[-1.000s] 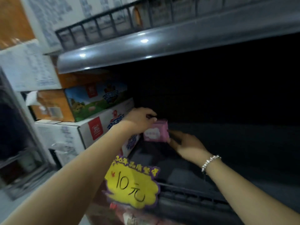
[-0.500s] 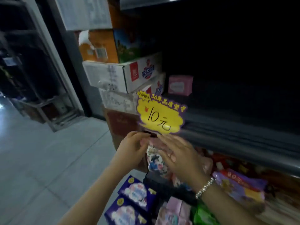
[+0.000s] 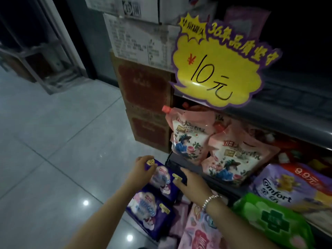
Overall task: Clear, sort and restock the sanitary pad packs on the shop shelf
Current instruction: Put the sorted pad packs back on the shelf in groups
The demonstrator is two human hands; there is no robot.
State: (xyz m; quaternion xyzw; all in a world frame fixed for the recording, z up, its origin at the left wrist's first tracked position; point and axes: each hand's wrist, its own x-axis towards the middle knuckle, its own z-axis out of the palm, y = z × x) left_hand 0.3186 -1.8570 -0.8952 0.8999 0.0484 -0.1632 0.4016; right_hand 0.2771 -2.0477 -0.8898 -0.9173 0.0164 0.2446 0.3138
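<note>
Both hands grip one glossy purple pack (image 3: pixel 162 178): left hand (image 3: pixel 142 169) curls over its corner, right hand (image 3: pixel 193 184) clasps the opposite edge; another soft purple pack (image 3: pixel 149 214) lies below

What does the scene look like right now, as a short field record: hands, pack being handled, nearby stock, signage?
left hand: fingers on the far left corner of the upper dark purple plastic pad pack
right hand: at the same pack's right edge; grip hard to tell
second pack: matching dark purple plastic pad pack just nearer the camera
nearby stock: pink spouted refill pouches on the shelf above; green soft pack at right
signage: yellow burst price tag reading 10 yuan
</note>
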